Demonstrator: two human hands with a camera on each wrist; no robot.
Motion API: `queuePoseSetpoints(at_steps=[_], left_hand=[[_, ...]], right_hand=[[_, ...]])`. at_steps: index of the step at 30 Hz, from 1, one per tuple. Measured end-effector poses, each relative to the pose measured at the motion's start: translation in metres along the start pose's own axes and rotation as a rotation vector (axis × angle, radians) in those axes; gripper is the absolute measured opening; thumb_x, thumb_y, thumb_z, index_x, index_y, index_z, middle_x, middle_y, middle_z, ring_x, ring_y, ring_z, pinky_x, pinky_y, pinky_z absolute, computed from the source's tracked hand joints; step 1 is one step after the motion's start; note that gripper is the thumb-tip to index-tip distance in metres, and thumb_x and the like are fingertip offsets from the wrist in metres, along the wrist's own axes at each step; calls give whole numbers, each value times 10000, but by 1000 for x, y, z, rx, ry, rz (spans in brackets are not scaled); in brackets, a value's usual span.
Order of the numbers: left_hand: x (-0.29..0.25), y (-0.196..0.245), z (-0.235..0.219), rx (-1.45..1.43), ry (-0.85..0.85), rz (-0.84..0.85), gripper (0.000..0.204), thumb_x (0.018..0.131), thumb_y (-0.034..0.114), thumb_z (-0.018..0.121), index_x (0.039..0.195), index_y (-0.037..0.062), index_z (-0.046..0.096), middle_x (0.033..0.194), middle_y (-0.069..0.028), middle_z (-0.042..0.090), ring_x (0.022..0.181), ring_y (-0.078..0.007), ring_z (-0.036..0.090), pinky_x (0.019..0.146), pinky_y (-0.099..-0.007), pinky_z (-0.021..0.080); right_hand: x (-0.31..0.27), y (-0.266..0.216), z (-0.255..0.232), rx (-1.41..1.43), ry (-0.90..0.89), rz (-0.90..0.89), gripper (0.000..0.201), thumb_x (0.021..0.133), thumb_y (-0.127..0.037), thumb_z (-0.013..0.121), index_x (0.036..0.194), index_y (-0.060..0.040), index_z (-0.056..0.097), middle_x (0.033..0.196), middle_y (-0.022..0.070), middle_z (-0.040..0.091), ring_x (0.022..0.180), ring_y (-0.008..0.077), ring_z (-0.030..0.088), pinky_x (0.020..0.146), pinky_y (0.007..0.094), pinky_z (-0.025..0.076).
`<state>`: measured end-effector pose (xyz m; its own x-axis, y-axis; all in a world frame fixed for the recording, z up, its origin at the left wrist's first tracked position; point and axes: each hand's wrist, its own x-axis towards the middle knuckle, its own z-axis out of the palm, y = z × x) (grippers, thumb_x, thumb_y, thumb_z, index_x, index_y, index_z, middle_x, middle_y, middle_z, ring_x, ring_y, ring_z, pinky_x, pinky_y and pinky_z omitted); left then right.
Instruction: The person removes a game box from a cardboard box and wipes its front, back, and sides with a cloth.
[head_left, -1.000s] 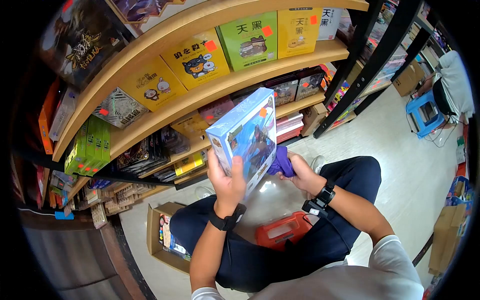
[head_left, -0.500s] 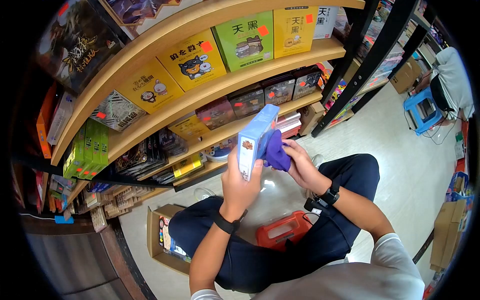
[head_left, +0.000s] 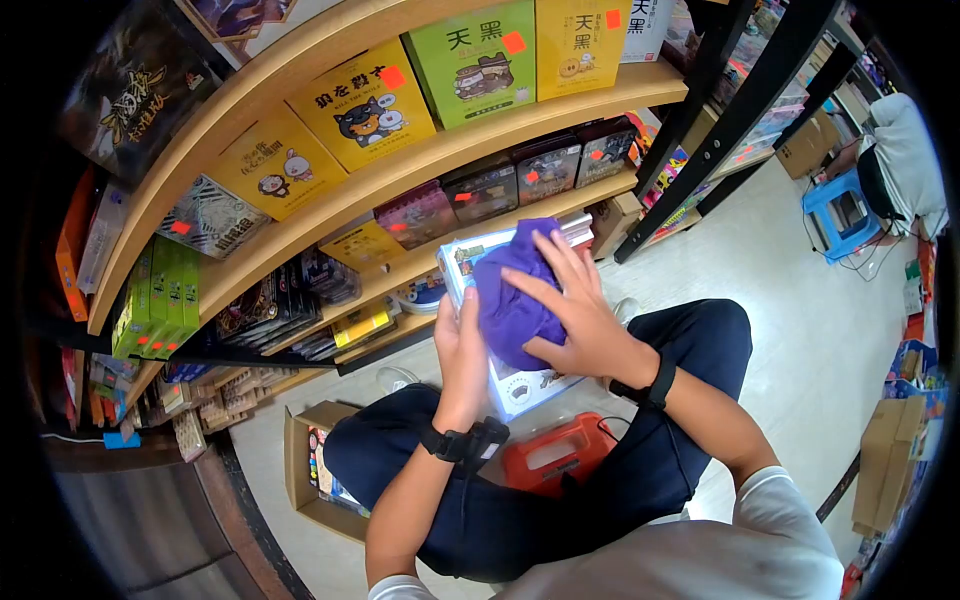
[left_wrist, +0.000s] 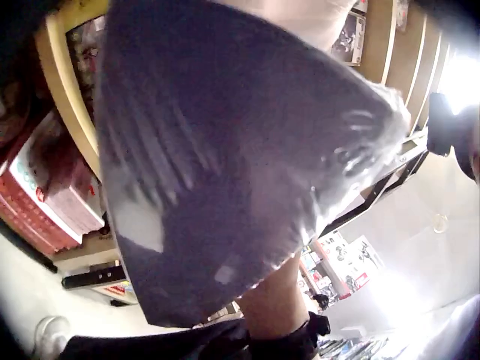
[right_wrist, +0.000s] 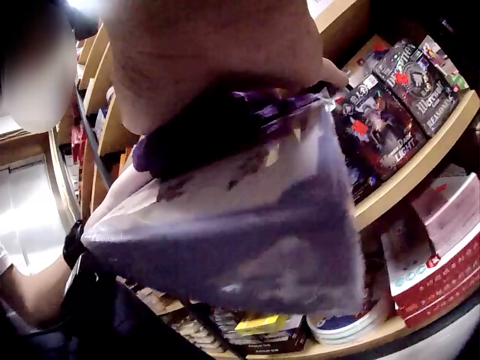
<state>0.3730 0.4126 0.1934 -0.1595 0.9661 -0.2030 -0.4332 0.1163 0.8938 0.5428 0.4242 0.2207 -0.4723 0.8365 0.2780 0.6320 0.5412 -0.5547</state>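
Observation:
A blue-and-white box in clear wrap (head_left: 516,398) is held up over the lap, in front of the shelves. My left hand (head_left: 462,350) grips its left edge, thumb on the near face. Spread over that face is a purple cloth (head_left: 510,300), and my right hand (head_left: 585,318) presses on it with fingers extended. One broad side of the wrapped box (left_wrist: 225,150) fills the left wrist view. In the right wrist view the purple cloth (right_wrist: 202,131) lies bunched between my right hand (right_wrist: 217,52) and the box (right_wrist: 247,240).
Shelves (head_left: 540,133) of boxed games curve across the front and left. An orange-red case (head_left: 560,455) sits on the floor between the legs, an open carton (head_left: 300,470) left of them. A blue stool (head_left: 842,215) stands at the far right.
The box has turned from its narrow side so a broad face shows. My right hand has moved left onto that face with the cloth, its fingers now spread.

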Motion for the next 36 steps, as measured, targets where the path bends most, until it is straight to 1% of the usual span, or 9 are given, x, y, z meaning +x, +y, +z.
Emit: queuePoseSetpoints(at_steps=[3,7,8,11,14,22,31,35,36], left_hand=[[-2,10,-2,90,-49,31,288,1011,246,485,1182,18,528,1066,-36,604,943,-75,543,832,-235,439],[0,15,-6,-4,-19,-30,320,1012,289,472,1173,20,539,1048,-32,607,920,-77,545,797,-222,432],[3,13,-10,16,-23,-52,411,1001,347,470,1228,8,518,1136,-91,610,976,-159,614,854,-285,485],[4,11,-11,-69,-8,-130,397,1006,342,460,1223,15,524,1135,-91,611,992,-162,613,862,-287,482],[2,6,-5,-58,7,-85,312,1007,291,484,1183,41,547,1038,-31,610,913,-75,553,799,-233,443],[-3,-1,1,52,18,12,288,1016,257,477,1178,24,528,1086,-59,599,949,-87,551,833,-239,449],[-2,10,-2,-38,-28,-39,335,1021,306,450,1180,24,532,1078,-57,600,949,-95,562,832,-245,454],[-4,17,4,-160,-19,-110,403,1017,358,421,1212,19,518,1118,-78,597,985,-144,587,839,-279,468],[0,12,-3,-154,-34,-114,458,1015,384,407,1261,6,488,1178,-107,586,1034,-184,592,891,-313,469]], right_hand=[[3,14,-5,155,36,55,810,717,-327,706,1449,-217,379,1524,228,216,1410,458,159,1096,623,109],[5,29,-6,349,150,64,834,765,-316,672,1477,-89,300,1515,243,235,1412,443,176,1135,505,148],[7,28,-8,416,158,66,823,779,-271,670,1472,-46,288,1500,247,266,1407,428,206,1141,449,171],[6,24,-6,453,139,130,814,768,-209,677,1467,-42,295,1489,259,286,1403,422,224,1143,456,178],[3,19,-1,89,77,8,854,727,-160,708,1465,-47,293,1479,290,279,1397,421,244,1144,471,191],[-2,-4,5,353,-184,-87,966,644,-127,774,1468,-65,274,1475,289,280,1382,431,264,1132,492,240],[11,19,-22,281,91,-117,740,681,-167,734,1380,-153,490,1515,196,299,1430,405,184,1145,517,125],[12,34,-17,778,218,144,851,780,-211,678,1497,-83,237,1492,202,328,1428,306,229,1146,412,185],[10,38,-11,960,177,234,842,852,-166,637,1513,-65,125,1447,187,387,1352,243,370,1091,353,319]])
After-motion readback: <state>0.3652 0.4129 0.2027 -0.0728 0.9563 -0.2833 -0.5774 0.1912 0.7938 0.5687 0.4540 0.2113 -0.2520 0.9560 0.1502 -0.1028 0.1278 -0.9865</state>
